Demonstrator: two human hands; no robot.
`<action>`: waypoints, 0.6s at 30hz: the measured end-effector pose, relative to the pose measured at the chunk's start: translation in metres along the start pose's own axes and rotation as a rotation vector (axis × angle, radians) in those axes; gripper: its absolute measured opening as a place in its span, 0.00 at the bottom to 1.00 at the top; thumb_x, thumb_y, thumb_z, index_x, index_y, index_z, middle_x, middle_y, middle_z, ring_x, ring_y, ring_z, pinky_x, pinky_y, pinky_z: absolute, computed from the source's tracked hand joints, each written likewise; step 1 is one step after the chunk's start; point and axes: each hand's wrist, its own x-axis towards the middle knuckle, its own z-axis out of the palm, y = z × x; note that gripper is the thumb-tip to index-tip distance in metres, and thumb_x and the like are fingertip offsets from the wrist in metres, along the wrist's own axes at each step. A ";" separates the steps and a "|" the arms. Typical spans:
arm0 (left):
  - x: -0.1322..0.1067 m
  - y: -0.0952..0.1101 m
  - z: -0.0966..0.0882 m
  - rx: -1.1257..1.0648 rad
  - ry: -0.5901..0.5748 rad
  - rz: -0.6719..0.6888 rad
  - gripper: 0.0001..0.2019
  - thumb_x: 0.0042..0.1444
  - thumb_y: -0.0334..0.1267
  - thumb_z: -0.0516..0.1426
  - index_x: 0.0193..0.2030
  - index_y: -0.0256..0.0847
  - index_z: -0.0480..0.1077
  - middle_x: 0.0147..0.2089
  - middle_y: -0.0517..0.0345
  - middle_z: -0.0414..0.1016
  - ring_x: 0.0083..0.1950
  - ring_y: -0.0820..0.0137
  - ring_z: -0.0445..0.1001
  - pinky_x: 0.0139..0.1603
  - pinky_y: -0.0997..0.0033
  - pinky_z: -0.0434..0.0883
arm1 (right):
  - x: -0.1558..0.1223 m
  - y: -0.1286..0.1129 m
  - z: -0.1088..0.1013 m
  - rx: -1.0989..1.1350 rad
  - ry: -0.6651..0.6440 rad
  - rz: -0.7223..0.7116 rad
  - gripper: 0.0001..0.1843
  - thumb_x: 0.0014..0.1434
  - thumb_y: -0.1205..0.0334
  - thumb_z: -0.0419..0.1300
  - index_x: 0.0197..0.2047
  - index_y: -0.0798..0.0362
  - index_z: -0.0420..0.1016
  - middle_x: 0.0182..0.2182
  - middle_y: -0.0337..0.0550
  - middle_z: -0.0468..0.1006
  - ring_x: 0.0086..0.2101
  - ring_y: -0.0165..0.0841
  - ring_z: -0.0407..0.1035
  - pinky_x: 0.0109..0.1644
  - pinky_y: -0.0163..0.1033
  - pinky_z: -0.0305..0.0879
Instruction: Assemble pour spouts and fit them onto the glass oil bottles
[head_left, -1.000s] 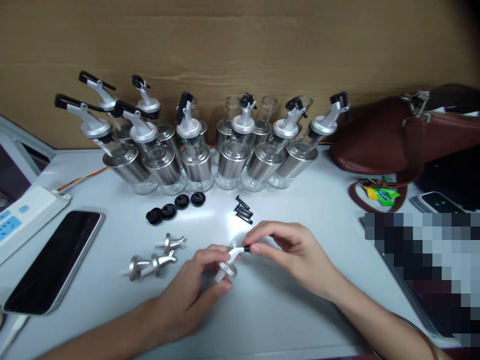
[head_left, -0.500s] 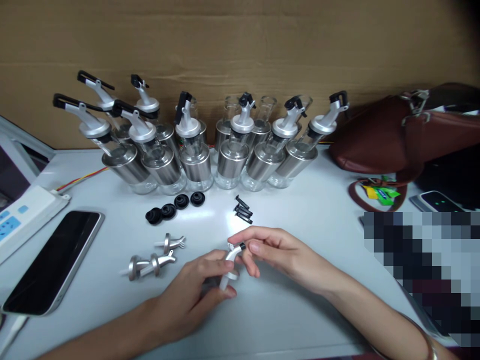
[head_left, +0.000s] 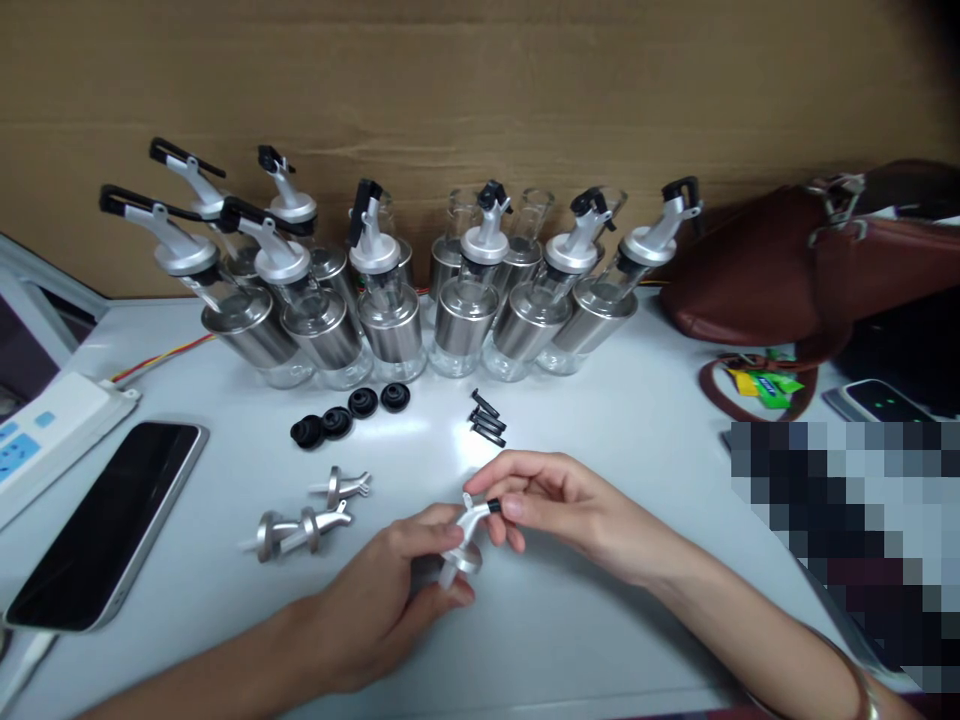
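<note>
far left on the table [head_left: 600,620]: power strip [head_left: 45,435] and dark phone [head_left: 105,525], lying flat, untouched. behind, along the cardboard wall, a row of steel-and-glass bottles [head_left: 390,320], most already topped with a finished spout and black lever. at least two bare glass necks poking up at the back, so by the look of it not every bottle done. in front of the row, four black gaskets [head_left: 351,412] in a line, loose. below those, three bare spouts [head_left: 315,510] on their sides, no black parts fitted, apparently waiting their turn.

now the left hand [head_left: 375,610], grip closed around the collar of a silver spout [head_left: 461,545], held just above the table, nozzle tilted up to the right. at the nozzle's end, a black tip [head_left: 493,507], pinched in the narrow grip of the right hand [head_left: 570,510], thumb and forefinger. fully seated or only partway on, cannot tell. just behind the hands, a small heap of spare black pieces [head_left: 487,420], unused. judging by that: bulk of the batch finished, one piece in hand, a few to go. far right, brown bag [head_left: 787,270], well apart.
</note>
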 end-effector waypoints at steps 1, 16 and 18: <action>-0.001 -0.001 0.000 0.003 -0.004 0.000 0.20 0.65 0.29 0.47 0.58 0.56 0.49 0.44 0.56 0.64 0.38 0.74 0.69 0.38 0.76 0.71 | 0.000 0.000 0.000 -0.001 -0.004 0.003 0.12 0.60 0.59 0.62 0.43 0.58 0.75 0.27 0.39 0.75 0.28 0.24 0.65 0.33 0.32 0.58; 0.006 0.006 -0.001 0.090 -0.077 -0.084 0.15 0.60 0.26 0.51 0.50 0.48 0.61 0.38 0.57 0.69 0.30 0.74 0.67 0.33 0.75 0.70 | -0.003 -0.001 -0.001 0.072 -0.262 0.110 0.19 0.65 0.53 0.55 0.51 0.60 0.67 0.21 0.33 0.67 0.20 0.23 0.55 0.25 0.33 0.47; 0.003 0.004 -0.001 0.092 -0.056 -0.102 0.10 0.59 0.27 0.52 0.45 0.44 0.63 0.38 0.56 0.69 0.28 0.75 0.66 0.31 0.75 0.69 | -0.003 -0.001 -0.001 0.100 -0.237 0.129 0.18 0.64 0.54 0.57 0.49 0.60 0.68 0.20 0.32 0.65 0.20 0.23 0.54 0.28 0.34 0.48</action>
